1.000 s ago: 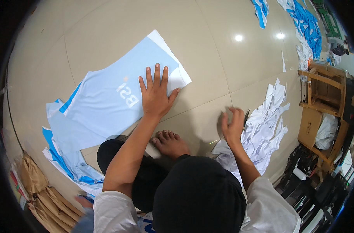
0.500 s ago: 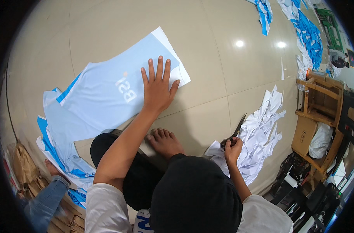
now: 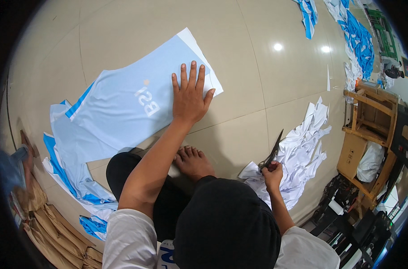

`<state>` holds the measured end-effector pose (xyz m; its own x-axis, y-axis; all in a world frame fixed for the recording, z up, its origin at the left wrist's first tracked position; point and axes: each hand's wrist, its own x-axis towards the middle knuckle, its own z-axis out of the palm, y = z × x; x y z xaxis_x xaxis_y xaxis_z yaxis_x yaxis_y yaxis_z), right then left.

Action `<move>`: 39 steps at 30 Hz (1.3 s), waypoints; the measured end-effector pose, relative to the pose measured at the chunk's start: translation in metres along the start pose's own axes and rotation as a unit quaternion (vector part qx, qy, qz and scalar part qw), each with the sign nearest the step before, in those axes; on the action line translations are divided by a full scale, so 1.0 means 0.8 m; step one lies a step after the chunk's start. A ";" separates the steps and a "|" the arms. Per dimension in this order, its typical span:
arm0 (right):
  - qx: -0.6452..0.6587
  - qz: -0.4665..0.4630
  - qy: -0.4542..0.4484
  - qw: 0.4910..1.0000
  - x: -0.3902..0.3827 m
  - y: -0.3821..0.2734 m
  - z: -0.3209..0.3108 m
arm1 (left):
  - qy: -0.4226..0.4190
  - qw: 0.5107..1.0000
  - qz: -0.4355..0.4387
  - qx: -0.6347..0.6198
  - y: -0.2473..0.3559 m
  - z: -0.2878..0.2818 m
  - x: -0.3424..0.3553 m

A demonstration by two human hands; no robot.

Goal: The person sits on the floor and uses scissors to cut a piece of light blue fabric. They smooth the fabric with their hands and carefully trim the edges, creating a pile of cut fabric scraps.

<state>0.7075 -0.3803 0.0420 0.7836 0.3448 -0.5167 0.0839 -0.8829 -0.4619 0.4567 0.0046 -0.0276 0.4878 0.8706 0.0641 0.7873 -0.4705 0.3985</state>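
Observation:
A light blue fabric piece (image 3: 123, 103) with white edging and pale lettering lies spread on the tiled floor. My left hand (image 3: 189, 101) rests flat on its right part, fingers spread, close to the white strip at the end. Over on the right, my right hand (image 3: 272, 174) is closed round the handles of black scissors (image 3: 274, 150), whose blades point up and away. Crumpled white fabric scraps (image 3: 300, 152) lie beside and beneath that hand. More blue and white fabric (image 3: 85, 181) lies bunched to the left of my knee.
Brown paper packages (image 3: 56, 228) lie at the lower left, with another person's bare foot (image 3: 28, 148) just above. A wooden stool (image 3: 369, 112) and a cardboard box (image 3: 352, 154) stand at the right. Beyond is a heap of blue fabric (image 3: 358, 45).
The other person's leg has moved away to the far left. My left hand has slid slightly to the right over the fabric. My right hand has shifted a little with the scissors.

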 end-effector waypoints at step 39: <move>0.070 -0.059 -0.409 0.908 0.062 -0.232 0.122 | 0.050 0.989 -0.117 0.081 -0.101 -0.027 0.022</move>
<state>0.6709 -0.1684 0.0316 0.0509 0.6062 -0.7937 0.0143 -0.7951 -0.6063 0.3936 0.0613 -0.0388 0.2516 0.9645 0.0807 0.9281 -0.2641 0.2625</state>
